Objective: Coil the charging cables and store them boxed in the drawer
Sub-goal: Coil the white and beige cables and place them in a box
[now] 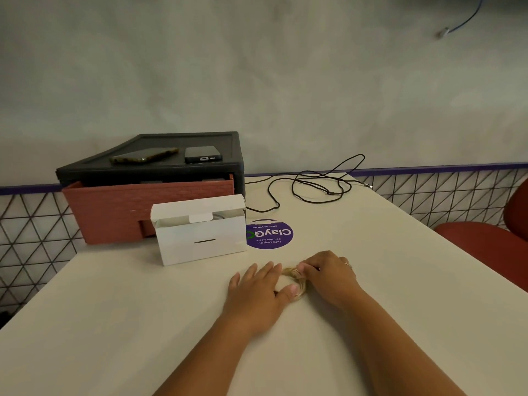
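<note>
Pale coiled cable (295,277): a small tight ring of thin cream-gold loops, lying on the table (114,324) between my two hands, at about 6 o'clock from the white box (200,241).

Left hand (257,292): palm down, fingers straight and spread flat on the tabletop at the coil's 9 o'clock. The thumb reaches across and presses the near edge of the ring.

Right hand (328,274): at the coil's 3 o'clock, knuckles up, fingers curled in and pinching the loops on the far right side. Forearms run in from 6 o'clock.

The box stands with its lid flap up; something pale sits inside, too unclear to name. Behind it, at 11 o'clock, the reddish drawer (120,212) is pulled out. Black cable (314,184) lies loose and uncoiled at 1 o'clock, well apart from my hands.
</note>
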Demonstrator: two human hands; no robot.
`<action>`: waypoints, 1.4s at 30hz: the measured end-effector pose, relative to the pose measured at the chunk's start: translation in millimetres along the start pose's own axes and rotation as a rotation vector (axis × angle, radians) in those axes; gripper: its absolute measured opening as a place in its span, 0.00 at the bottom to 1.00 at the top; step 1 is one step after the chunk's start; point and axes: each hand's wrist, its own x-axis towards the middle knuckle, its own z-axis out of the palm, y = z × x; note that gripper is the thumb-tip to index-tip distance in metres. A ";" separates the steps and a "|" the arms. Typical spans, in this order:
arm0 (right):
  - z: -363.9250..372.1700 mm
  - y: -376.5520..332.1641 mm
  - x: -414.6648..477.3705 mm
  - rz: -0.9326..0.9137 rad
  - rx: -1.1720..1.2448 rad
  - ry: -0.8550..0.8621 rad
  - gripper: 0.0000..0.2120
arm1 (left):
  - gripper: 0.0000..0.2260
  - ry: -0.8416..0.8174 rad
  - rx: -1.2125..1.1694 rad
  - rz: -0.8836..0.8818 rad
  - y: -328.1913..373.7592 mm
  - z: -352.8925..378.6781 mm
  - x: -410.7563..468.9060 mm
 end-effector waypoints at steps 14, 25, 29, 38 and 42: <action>9.9 -10.9 -8.8 -0.177 -0.161 -0.066 0.15 | 0.27 0.037 0.038 -0.016 -5.6 2.2 -6.0; 34.3 -42.9 5.1 -0.164 0.095 0.065 0.10 | 0.23 0.650 -0.545 -0.089 -56.7 -14.6 -0.2; 35.5 -49.0 14.1 -0.088 0.283 0.118 0.05 | 0.19 1.124 -0.627 -0.380 -89.2 -34.0 -1.8; 48.0 -72.3 36.4 -0.075 0.484 -0.004 0.07 | 0.32 0.827 -1.140 -0.261 -133.0 -49.5 14.1; 47.7 -73.8 38.1 -0.057 0.587 -0.076 0.07 | 0.25 0.703 -1.188 -0.186 -134.4 -50.6 16.9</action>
